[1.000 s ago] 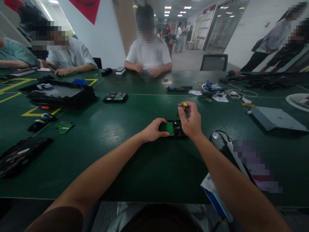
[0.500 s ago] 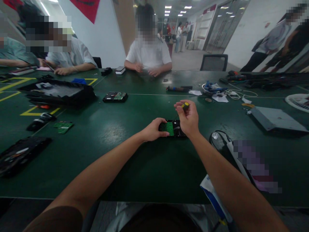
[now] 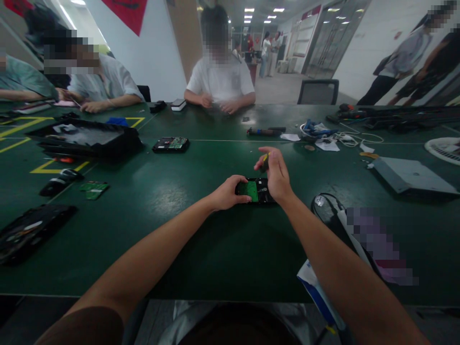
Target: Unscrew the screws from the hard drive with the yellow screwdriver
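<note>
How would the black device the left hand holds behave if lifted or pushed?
The black device is probably stiff, as its flat, boxy shape shows no sag. Pushed, it would likely slide rather than roll or tip, since it lies low and flat on the table. Its green circuit board looks uncovered, so rough handling might damage it.

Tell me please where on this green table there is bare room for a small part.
Between the left hand and the green boards; also between the held device and the near table edge. Crowded back right: papers, white cable.
</note>
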Tool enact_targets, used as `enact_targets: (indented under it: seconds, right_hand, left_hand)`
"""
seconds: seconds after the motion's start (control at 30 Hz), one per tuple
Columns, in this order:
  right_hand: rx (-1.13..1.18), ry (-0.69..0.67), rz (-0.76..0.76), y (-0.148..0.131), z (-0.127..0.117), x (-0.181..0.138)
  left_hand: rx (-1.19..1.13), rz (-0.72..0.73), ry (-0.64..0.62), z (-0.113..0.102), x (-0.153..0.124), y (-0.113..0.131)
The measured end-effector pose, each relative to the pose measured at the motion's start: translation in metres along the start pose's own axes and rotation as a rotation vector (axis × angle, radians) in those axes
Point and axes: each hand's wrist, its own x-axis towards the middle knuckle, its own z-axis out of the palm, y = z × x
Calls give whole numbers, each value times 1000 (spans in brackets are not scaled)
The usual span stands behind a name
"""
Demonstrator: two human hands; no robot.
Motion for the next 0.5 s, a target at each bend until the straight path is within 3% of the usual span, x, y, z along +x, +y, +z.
enact_targets:
  seconds: [0.5]
  right_hand:
    - [500, -40, 271, -10, -7, 5]
  left_hand:
    - [21, 57, 11, 2, 2, -7]
